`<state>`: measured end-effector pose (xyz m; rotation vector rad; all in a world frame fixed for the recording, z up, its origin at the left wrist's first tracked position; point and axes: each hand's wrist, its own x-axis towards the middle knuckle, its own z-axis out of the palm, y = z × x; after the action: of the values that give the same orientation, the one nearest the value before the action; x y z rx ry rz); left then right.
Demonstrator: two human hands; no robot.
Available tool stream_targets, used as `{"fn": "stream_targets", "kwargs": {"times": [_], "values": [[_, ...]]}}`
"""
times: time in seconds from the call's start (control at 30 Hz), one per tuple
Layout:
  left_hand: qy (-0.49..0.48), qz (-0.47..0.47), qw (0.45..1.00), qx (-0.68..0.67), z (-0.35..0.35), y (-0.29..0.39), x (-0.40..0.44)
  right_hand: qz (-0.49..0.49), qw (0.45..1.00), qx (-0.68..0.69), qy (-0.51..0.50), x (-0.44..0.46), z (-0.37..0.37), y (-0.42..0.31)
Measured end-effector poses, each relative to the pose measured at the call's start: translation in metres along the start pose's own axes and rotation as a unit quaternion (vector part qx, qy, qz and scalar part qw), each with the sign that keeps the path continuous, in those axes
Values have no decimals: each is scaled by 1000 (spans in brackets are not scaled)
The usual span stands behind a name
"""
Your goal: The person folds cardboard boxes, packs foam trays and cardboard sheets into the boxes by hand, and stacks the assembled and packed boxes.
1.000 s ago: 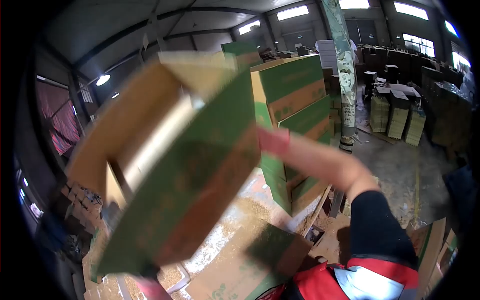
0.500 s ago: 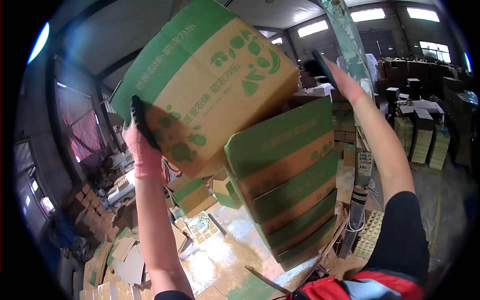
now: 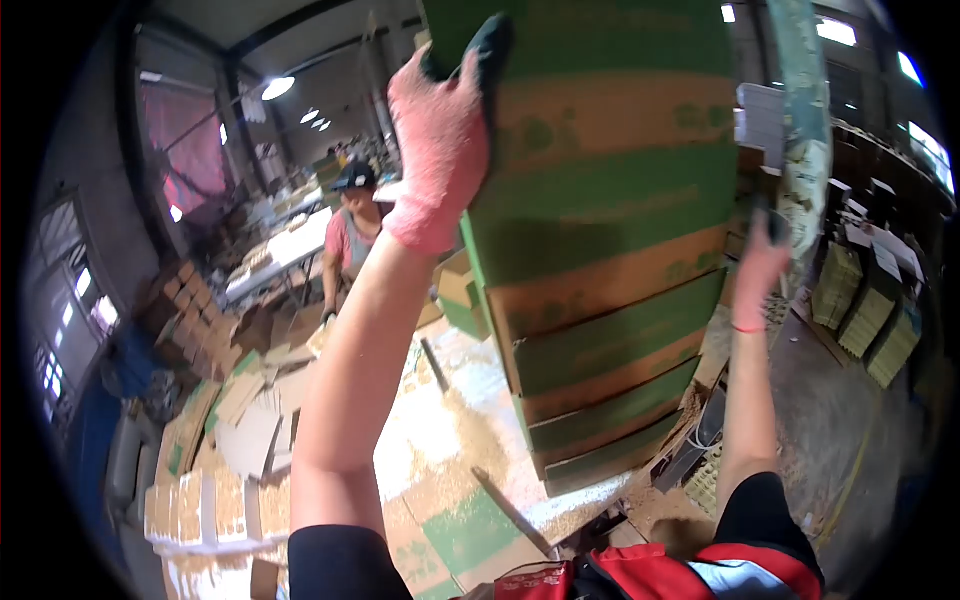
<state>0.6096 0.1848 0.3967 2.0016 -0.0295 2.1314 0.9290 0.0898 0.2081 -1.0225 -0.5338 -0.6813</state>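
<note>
A tall stack of green and brown cardboard boxes (image 3: pixel 600 290) rises in front of me from the littered work surface. My left hand (image 3: pixel 445 140), in a pink glove with dark fingertips, is raised at the upper left edge of the top box (image 3: pixel 620 110), thumb and fingers spread around its corner. To the right of the stack is my right hand (image 3: pixel 764 265), gloved the same way, blurred and apart from the boxes. Its fingers point up, but the blur hides whether they are spread or closed.
Another person (image 3: pixel 352 235) in a dark cap stands beyond the surface at left. Cardboard scraps (image 3: pixel 255 425) and filled trays (image 3: pixel 205 510) lie at lower left. A peeling pillar (image 3: pixel 805 150) stands behind the stack at right, with stacked egg trays (image 3: pixel 870 310) beyond.
The box that was tilted in the air now sits squarely on the stack. My left hand has moved right with it, and my right hand has lowered. The other person has come into view.
</note>
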Motion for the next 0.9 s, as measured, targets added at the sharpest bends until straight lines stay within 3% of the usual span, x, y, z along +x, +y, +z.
{"fn": "stream_targets", "kwargs": {"times": [0.03, 0.1, 0.13, 0.17, 0.23, 0.3, 0.33, 0.37, 0.4, 0.43, 0.47, 0.5, 0.53, 0.6, 0.63, 0.67, 0.73, 0.77, 0.8, 0.83, 0.9], "values": [[17, 8, 998, -52, -1, 5, -4, 48, 998, 33, 15, -2, -13, 22], [-41, -46, 996, 62, -26, -9, -8, 30, 997, 71, 10, -46, -35, -6], [-86, -51, 994, -33, -39, 2, -18, 34, 993, 114, -11, -72, -48, -17], [-130, -65, 981, -127, -52, 14, -28, -54, 990, 104, -78, -111, -56, -48], [-197, -22, 968, 154, -127, 19, -83, -228, 943, 116, -213, -190, -72, -110], [-250, -148, 911, 292, -226, 41, -158, -271, 788, 130, -537, -267, -97, -137], [-195, -237, 909, 283, -266, 75, -214, -247, 701, 132, -656, -306, -98, -151], [-213, -404, 847, 273, -328, 94, -269, -163, 665, 96, -722, -351, -109, -144], [-197, -572, 724, 332, -407, 109, -345, -79, 623, 56, -777, -398, -125, -134], [-170, -603, 631, 458, -472, 145, -424, -7, 624, -2, -781, -431, -141, -125], [-171, -567, 547, 591, -520, 187, -506, 64, 623, -59, -777, -454, -157, -102], [-109, -627, 411, 653, -531, 228, -550, 162, 608, -126, -767, -503, -178, -60], [-108, -666, 334, 658, -542, 257, -587, 260, 578, -194, -749, -537, -204, -34], [-1, -752, 334, 569, -545, 278, -628, 282, 507, -179, -794, -560, -215, -61], [-3, -745, 353, 566, -551, 280, -628, 290, 475, -167, -814, -573, -211, -77], [-6, -736, 372, 565, -559, 282, -627, 202, 565, -206, -773, -584, -218, -97], [52, -735, 470, 487, -584, 290, -638, 272, 651, -131, -696, -548, -194, -148], [103, -727, 517, 440, -573, 292, -612, 305, 656, -131, -678, -528, -179, -166], [152, -713, 562, 390, -558, 295, -577, 262, 700, -54, -662, -528, -174, -150], [164, -699, 588, 371, -559, 290, -565, 281, 684, 1, -674, -522, -159, -128], [3, -559, 534, 634, -556, 259, -519, 261, 618, 59, -739, -499, -117, -120]]}}
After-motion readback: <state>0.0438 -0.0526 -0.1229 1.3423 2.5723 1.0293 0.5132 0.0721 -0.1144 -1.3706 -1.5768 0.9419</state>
